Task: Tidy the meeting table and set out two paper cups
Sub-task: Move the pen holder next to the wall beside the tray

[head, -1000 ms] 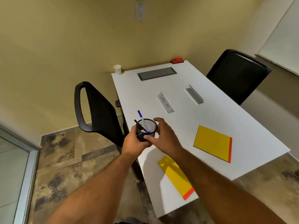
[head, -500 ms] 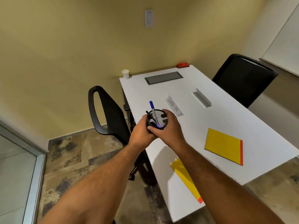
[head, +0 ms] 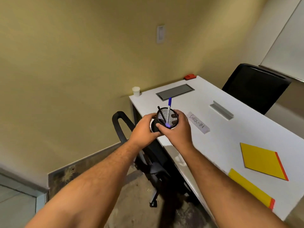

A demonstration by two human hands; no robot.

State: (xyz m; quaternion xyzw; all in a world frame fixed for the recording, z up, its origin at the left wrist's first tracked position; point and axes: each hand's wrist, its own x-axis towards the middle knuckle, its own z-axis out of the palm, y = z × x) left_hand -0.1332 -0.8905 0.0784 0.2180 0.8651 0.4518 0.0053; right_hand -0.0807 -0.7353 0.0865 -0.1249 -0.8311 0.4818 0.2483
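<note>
Head view: left hand [head: 144,129] and right hand [head: 176,129] both grasp a mesh pen cup [head: 167,120], held over the surface's [head: 222,129] left edge. Blue pen [head: 169,109] and black pen [head: 161,113] stand inside. Paper cup [head: 136,91] sits at the far left corner. Two yellow pads [head: 263,161] lie near right.

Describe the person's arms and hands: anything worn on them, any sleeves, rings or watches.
Both forearms are bare up to the frame's edge, with no sleeves visible. The left hand and right hand wear no gloves; no watch, bracelet or ring is visible on either. Both forearms show dark hair.
</note>
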